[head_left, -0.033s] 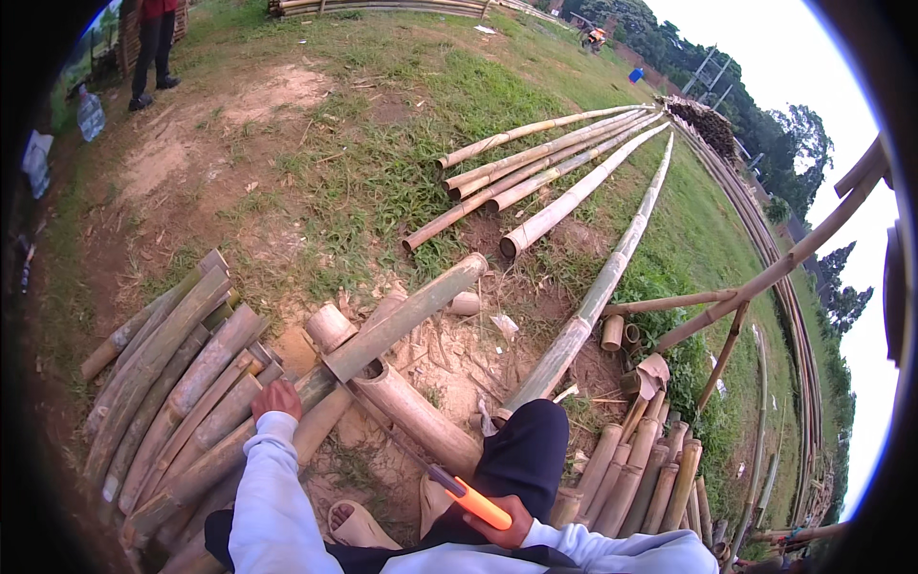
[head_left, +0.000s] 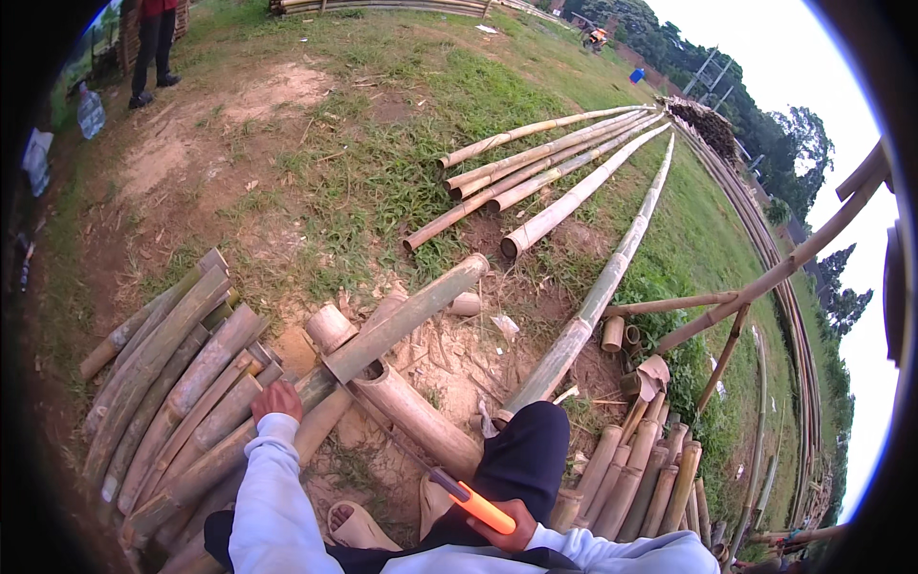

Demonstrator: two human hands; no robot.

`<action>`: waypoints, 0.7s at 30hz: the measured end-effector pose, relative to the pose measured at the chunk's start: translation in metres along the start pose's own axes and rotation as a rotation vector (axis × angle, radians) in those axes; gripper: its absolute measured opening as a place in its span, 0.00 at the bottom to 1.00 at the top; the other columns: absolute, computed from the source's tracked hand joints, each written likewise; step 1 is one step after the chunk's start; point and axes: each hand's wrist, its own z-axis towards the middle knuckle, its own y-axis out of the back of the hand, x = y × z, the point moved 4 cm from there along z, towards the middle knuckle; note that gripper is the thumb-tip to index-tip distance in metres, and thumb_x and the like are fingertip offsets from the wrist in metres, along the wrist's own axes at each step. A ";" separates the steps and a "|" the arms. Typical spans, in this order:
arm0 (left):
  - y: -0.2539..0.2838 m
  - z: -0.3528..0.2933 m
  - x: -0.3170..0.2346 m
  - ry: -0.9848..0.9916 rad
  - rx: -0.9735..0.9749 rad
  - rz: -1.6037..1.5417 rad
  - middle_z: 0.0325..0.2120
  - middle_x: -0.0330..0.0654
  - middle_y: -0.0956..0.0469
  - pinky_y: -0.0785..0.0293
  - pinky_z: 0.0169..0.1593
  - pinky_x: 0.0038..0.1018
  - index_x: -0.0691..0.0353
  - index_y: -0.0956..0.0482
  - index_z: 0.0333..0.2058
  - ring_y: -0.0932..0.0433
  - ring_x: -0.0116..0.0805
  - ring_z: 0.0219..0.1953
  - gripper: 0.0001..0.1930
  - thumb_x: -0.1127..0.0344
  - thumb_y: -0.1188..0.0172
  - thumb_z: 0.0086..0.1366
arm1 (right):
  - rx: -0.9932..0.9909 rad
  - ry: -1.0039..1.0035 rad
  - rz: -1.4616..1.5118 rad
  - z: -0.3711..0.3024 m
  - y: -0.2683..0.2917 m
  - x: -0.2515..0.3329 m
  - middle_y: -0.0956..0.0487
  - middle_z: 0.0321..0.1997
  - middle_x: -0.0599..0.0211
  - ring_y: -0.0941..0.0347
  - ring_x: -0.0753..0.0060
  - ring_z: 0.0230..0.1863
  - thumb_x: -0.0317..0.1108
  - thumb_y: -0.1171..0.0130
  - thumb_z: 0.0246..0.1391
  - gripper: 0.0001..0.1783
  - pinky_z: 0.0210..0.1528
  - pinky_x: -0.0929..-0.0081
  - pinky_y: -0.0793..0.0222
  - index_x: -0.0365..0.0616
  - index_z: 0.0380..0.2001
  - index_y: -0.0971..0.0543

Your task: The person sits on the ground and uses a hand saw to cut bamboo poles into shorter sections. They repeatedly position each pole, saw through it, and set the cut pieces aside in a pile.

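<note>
My left hand (head_left: 276, 402) is closed over a bamboo pole (head_left: 228, 453) that slants up from the lower left. In my right hand (head_left: 516, 528), low in the view by my knee, is the orange handle of a handsaw (head_left: 488, 510). Its thin dark blade reaches up and left toward the pole, and I cannot tell whether the teeth touch it. Beyond the left hand, a greenish length of bamboo (head_left: 406, 318) lies in line with the pole, over a thick hollow bamboo piece (head_left: 417, 413). A short bamboo stub (head_left: 330, 327) stands beside it.
Cut bamboo lengths (head_left: 182, 383) are heaped at left, and upright ones (head_left: 650, 478) stand at right. A long pole (head_left: 602, 301) and several others (head_left: 564, 191) stretch away over the grass. A bamboo frame (head_left: 765, 282) leans at right. A person (head_left: 156, 48) stands far left.
</note>
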 end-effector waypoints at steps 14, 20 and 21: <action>0.008 0.005 -0.009 -0.040 0.011 0.015 0.33 0.58 0.16 0.21 0.47 0.49 0.63 0.15 0.34 0.16 0.59 0.38 0.23 0.52 0.53 0.74 | -0.080 0.164 0.029 0.085 -0.030 0.008 0.21 0.24 0.54 0.21 0.56 0.27 0.35 0.34 0.60 0.11 0.34 0.64 0.26 0.38 0.39 0.18; 0.012 0.000 -0.023 -0.007 -0.028 -0.024 0.33 0.57 0.16 0.22 0.48 0.50 0.63 0.16 0.33 0.17 0.59 0.38 0.21 0.54 0.53 0.73 | -0.083 0.061 0.011 0.065 -0.009 0.014 0.19 0.26 0.56 0.19 0.59 0.27 0.35 0.34 0.59 0.12 0.35 0.66 0.25 0.39 0.42 0.16; 0.012 -0.001 -0.032 -0.022 -0.014 -0.048 0.33 0.58 0.16 0.22 0.48 0.50 0.63 0.16 0.34 0.17 0.59 0.38 0.21 0.54 0.53 0.73 | -0.125 0.143 -0.011 0.097 -0.017 -0.001 0.19 0.25 0.53 0.19 0.57 0.27 0.34 0.35 0.60 0.11 0.33 0.65 0.27 0.37 0.39 0.17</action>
